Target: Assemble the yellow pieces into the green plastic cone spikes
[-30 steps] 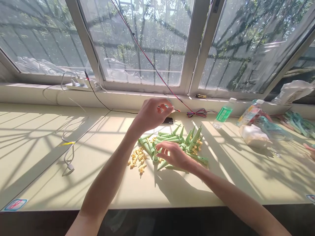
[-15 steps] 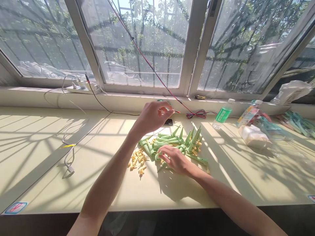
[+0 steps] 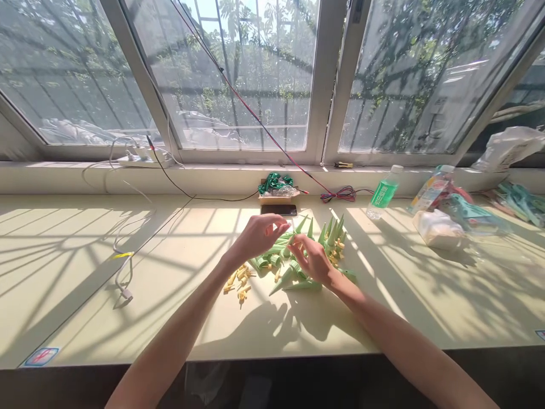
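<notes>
My left hand (image 3: 264,235) hovers above the left side of a pile of green cones (image 3: 283,281), thumb and forefinger pinched together. Whatever may be between those fingertips is too small to make out. Just right of it and slightly lower is my right hand (image 3: 313,257), its fingers closed on a light green piece that looks like one of the cones, mostly hidden by the fingers. The fingertips of both hands are close together. Small yellow pieces (image 3: 242,275) lie loose left of the pile, and more yellow pieces (image 3: 339,247) sit among the cones at right.
Behind the pile are a dark phone-like slab (image 3: 279,210) and a small box (image 3: 276,199) with shiny green material. A bottle (image 3: 384,193), a tissue pack (image 3: 438,228) and a coiled cable (image 3: 339,195) stand to the right. A white cable (image 3: 123,278) lies on the left.
My left hand has come down towards the pile. My right hand has lifted from the cones and moved slightly up and right, bringing the fingertips together. The view has shifted a little.
</notes>
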A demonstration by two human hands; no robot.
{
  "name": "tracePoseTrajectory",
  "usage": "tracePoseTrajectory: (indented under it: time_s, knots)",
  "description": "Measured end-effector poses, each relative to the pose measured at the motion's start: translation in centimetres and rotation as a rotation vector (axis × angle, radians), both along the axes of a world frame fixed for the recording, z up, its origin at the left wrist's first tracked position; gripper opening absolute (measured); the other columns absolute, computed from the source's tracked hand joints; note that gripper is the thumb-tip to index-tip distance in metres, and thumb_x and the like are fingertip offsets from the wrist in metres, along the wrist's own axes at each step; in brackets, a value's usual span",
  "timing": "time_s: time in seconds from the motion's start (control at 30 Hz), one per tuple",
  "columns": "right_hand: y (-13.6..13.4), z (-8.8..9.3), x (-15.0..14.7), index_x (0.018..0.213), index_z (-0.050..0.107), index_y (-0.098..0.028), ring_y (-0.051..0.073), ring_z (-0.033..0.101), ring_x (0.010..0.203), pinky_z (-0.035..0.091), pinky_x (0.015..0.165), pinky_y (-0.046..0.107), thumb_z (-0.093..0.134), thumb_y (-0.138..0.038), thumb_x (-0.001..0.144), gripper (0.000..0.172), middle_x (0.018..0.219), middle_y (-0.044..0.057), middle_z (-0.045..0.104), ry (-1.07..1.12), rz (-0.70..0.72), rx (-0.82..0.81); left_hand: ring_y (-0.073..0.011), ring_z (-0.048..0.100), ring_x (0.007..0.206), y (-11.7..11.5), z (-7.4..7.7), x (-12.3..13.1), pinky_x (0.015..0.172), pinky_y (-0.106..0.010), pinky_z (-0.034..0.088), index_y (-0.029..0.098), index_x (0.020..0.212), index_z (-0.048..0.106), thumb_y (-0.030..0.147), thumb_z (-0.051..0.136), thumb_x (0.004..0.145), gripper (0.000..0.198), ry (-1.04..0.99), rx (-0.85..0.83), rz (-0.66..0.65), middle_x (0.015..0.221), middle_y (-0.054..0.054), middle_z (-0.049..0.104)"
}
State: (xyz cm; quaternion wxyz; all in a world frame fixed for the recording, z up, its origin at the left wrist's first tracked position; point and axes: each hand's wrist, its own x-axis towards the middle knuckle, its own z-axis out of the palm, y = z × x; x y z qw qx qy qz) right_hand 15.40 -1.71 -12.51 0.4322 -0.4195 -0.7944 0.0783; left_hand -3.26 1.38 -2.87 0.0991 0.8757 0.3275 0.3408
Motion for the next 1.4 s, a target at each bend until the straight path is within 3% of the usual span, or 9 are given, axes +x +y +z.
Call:
tracePoseTrajectory:
  time_s: [0.1, 0.23, 0.4, 0.67, 0.87, 1.13, 1.4]
  knots:
    - [0.1, 0.4, 0.4, 0.104, 0.053, -0.022, 0.018, 0.065, 0.074, 0.053, 0.069, 0.031, 0.043, -0.035, 0.098, 0.017, 0.09, 0.007, 0.067, 0.047, -0.034, -0.002, -0.0109, 0.055, 0.053, 0.3, -2.4, -1.0, 0.055, -0.025, 0.045, 0.016, 0.088, 0.069, 0.039, 0.051, 0.092, 0.029, 0.011, -0.023, -0.078, 0.076, -0.005, 0.071]
    - [0.1, 0.3, 0.5, 0.101, 0.053, -0.02, 0.015, 0.065, 0.07, 0.053, 0.066, 0.028, 0.047, -0.035, 0.097, 0.017, 0.085, 0.005, 0.068, 0.107, -0.034, 0.115, -0.012, 0.058, 0.06, -0.3, -3.7, -1.2, 0.059, -0.026, 0.047, 0.018, 0.097, 0.067, 0.037, 0.056, 0.089, 0.024, 0.079, -0.076, -0.177, 0.09, -0.007, 0.071]
    - [-0.3, 0.2, 0.2, 0.096, 0.053, -0.02, 0.015, 0.067, 0.071, 0.053, 0.066, 0.027, 0.049, -0.034, 0.097, 0.014, 0.083, 0.004, 0.07, 0.092, 0.001, 0.111, -0.0148, 0.061, 0.065, -1.0, -4.5, -0.7, 0.062, -0.028, 0.048, 0.017, 0.097, 0.066, 0.038, 0.06, 0.087, 0.024, 0.145, -0.013, -0.085, 0.087, -0.007, 0.071]
    - [-1.1, 0.8, -0.1, 0.097, 0.056, -0.019, 0.014, 0.068, 0.073, 0.053, 0.068, 0.025, 0.05, -0.028, 0.098, 0.011, 0.086, 0.005, 0.072, 0.054, 0.027, 0.161, -0.0132, 0.059, 0.064, -1.4, -4.6, -0.7, 0.058, -0.025, 0.044, 0.017, 0.09, 0.066, 0.029, 0.05, 0.092, 0.02, 0.211, 0.09, -0.033, 0.085, -0.006, 0.066]
    - [-1.1, 0.5, -0.6, 0.114, 0.053, -0.019, 0.016, 0.067, 0.076, 0.054, 0.069, 0.028, 0.051, -0.025, 0.096, 0.019, 0.09, 0.006, 0.07, 0.073, -0.013, 0.239, -0.0102, 0.051, 0.06, -0.2, -4.5, -1.6, 0.059, -0.023, 0.043, 0.016, 0.087, 0.06, 0.023, 0.052, 0.089, 0.01, 0.009, 0.159, -0.007, 0.076, -0.001, 0.058]
    - [-2.1, 0.0, -1.9, 0.091, 0.061, -0.019, 0.018, 0.057, 0.078, 0.049, 0.075, 0.033, 0.052, -0.023, 0.095, 0.01, 0.083, 0.006, 0.063, -0.293, 0.12, 0.124, -0.0083, 0.05, 0.059, -0.1, -5.2, -1.5, 0.057, -0.021, 0.042, 0.016, 0.094, 0.059, 0.022, 0.051, 0.092, 0.01, -0.043, 0.224, -0.007, 0.082, -0.002, 0.06]
    - [-3.6, 0.1, -3.0, 0.1, 0.064, -0.018, 0.02, 0.051, 0.084, 0.046, 0.083, 0.037, 0.054, -0.026, 0.094, 0.014, 0.098, 0.009, 0.063, -0.477, 0.143, 0.008, -0.0072, 0.05, 0.055, -0.4, -5.6, -1.3, 0.053, -0.019, 0.041, 0.016, 0.09, 0.059, 0.024, 0.052, 0.092, 0.011, 0.005, 0.278, -0.017, 0.082, -0.002, 0.061]
